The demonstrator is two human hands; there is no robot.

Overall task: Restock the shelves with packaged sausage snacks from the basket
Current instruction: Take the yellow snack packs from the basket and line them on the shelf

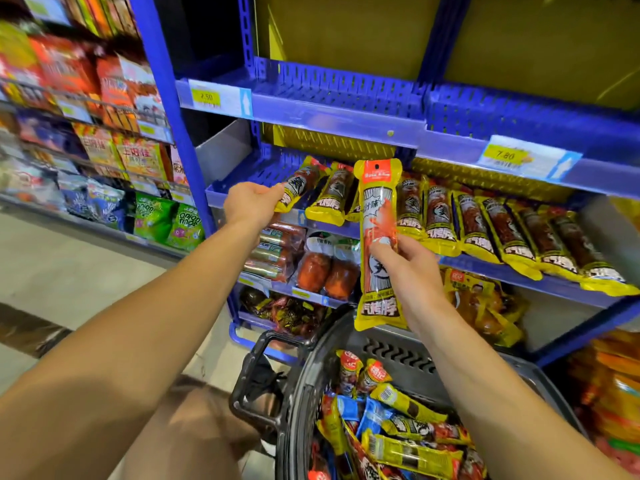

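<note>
**Head view: two sausage packs in hand at the middle shelf**

Head camera shows the left hand (252, 202) pinching the near end of a yellow sausage pack (299, 183) at the left end of the blue shelf (242, 183). Right hand (407, 268) curls its fingers round the middle of an upright sausage snack (379, 244) just in front of that shelf; below the shelf, the basket (298, 393) holds more. Packs look light, firm inside slick film, so gripping mid-length seems safest.
</note>
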